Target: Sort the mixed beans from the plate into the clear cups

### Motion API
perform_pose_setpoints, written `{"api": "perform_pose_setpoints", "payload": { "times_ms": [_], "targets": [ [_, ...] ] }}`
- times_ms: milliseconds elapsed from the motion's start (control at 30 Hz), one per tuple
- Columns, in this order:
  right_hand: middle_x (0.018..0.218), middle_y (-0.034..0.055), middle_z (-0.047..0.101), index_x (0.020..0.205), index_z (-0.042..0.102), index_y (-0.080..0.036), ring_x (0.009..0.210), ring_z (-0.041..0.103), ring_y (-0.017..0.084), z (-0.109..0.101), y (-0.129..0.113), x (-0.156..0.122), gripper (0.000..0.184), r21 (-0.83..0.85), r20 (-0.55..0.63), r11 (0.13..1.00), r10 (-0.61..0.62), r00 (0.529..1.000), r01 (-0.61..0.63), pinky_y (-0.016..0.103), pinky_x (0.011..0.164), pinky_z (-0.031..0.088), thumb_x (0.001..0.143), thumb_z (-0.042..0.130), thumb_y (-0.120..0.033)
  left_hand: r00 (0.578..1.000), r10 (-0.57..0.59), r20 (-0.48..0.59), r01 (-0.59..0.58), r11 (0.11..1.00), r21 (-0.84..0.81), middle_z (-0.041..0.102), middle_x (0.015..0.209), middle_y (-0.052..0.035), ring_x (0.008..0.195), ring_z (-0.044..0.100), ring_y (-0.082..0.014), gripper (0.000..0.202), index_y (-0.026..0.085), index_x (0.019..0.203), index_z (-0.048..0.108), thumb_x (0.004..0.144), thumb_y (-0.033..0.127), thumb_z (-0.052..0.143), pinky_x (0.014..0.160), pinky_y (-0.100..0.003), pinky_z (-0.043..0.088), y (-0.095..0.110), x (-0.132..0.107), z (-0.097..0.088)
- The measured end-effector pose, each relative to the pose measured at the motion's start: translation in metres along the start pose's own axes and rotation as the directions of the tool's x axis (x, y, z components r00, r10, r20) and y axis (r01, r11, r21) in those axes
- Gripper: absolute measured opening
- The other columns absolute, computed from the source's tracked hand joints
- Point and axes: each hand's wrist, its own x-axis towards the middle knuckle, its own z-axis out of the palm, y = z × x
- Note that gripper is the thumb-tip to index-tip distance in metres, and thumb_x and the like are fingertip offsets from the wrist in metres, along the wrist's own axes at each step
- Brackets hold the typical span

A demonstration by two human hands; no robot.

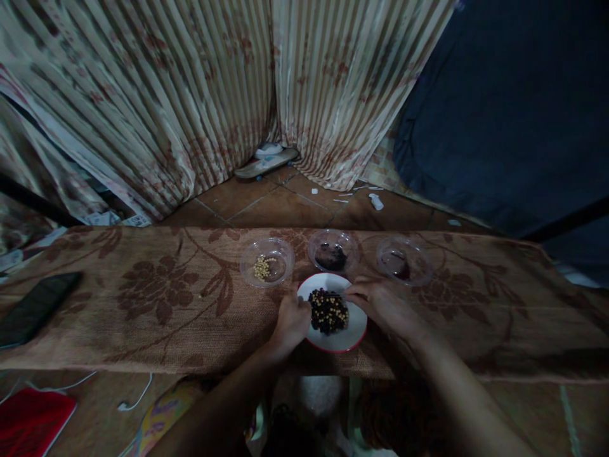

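A white plate with a red rim [354, 336] holds a mixed heap of dark and pale yellow bean-like grains [328, 312]. My left hand [294, 319] is closed on the plate's left edge, thumb over the rim. Above the plate's right side, my right hand [375, 301] pinches a thin tweezer-like tool [334, 295], its tip over the heap. Behind the plate stand three clear plastic bowls. The left bowl [283, 251] has pale yellow grains, the middle bowl [352, 244] black ones, and the right bowl [421, 260] a few dark reddish ones.
A patterned brown cloth [162, 336] covers the long narrow table. A dark phone [40, 308] lies at its left end. Beyond, a skateboard [267, 165] and small white litter [375, 202] lie on the tiled floor by striped curtains [228, 82]. A white cable [143, 393] lies below left.
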Motion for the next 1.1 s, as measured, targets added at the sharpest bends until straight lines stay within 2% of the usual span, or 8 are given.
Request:
{"api": "perform_pose_setpoints", "payload": {
  "times_ms": [233,367,500,667,800,1100],
  "targets": [
    [0.081,0.0016,0.066,0.081,0.070,-0.024,0.073,0.059,0.014,-0.002,0.003,0.000,0.026,0.084,-0.015,0.996,0.008,1.000,-0.007,0.025,0.067,0.041,0.087,0.046,-0.033,1.000,0.021,0.002,-0.021,1.000,0.004,0.070,0.082,-0.0056,0.074,0.064,-0.0154,0.047,0.010,0.117,0.050,0.071,0.008,0.042,0.069,-0.023,0.049,-0.005,0.001,0.002],
    [0.084,0.0024,0.067,0.082,0.070,-0.023,0.076,0.060,0.015,-0.005,0.013,-0.001,0.023,0.176,-0.101,0.984,0.030,0.994,-0.011,0.025,0.068,0.043,0.085,0.050,-0.034,1.000,0.001,0.000,-0.001,0.999,0.047,0.071,0.084,-0.0050,0.078,0.065,-0.0160,0.048,0.011,0.116,0.052,0.069,0.007,0.043,0.072,-0.023,0.050,-0.004,0.001,0.002],
    [0.090,0.0021,0.068,0.088,0.069,-0.024,0.079,0.061,0.017,-0.007,0.021,-0.003,0.022,0.194,-0.145,0.979,0.090,0.985,-0.061,0.027,0.070,0.044,0.085,0.051,-0.034,1.000,0.005,-0.014,-0.005,0.999,0.047,0.070,0.090,-0.0054,0.084,0.064,-0.0160,0.048,0.011,0.117,0.052,0.069,0.006,0.044,0.079,-0.024,0.049,-0.003,0.001,0.001],
    [0.087,0.0019,0.068,0.086,0.070,-0.024,0.076,0.061,0.016,-0.005,0.018,-0.003,0.022,0.155,-0.067,0.988,0.040,0.997,-0.029,0.026,0.069,0.043,0.084,0.051,-0.036,1.000,-0.010,0.007,0.010,1.000,0.019,0.070,0.091,-0.0061,0.082,0.064,-0.0154,0.050,0.011,0.121,0.049,0.071,0.007,0.043,0.078,-0.024,0.049,-0.004,0.002,0.002],
    [0.084,0.0012,0.067,0.085,0.070,-0.025,0.074,0.060,0.015,-0.003,0.009,-0.002,0.024,0.082,-0.029,0.997,0.018,0.999,-0.015,0.025,0.067,0.041,0.086,0.049,-0.036,1.000,0.012,-0.005,-0.012,1.000,0.029,0.069,0.093,-0.0065,0.086,0.063,-0.0160,0.046,0.012,0.116,0.052,0.070,0.007,0.044,0.081,-0.025,0.048,-0.004,0.001,0.001],
    [0.083,0.0019,0.066,0.085,0.070,-0.024,0.074,0.059,0.015,0.000,0.002,0.001,0.025,-0.017,0.012,1.000,0.024,1.000,-0.024,0.026,0.067,0.039,0.087,0.047,-0.034,1.000,0.003,-0.001,-0.003,1.000,-0.003,0.070,0.083,-0.0048,0.075,0.064,-0.0150,0.048,0.010,0.117,0.050,0.069,0.006,0.043,0.071,-0.023,0.049,-0.003,0.002,0.003]
  ]
}}
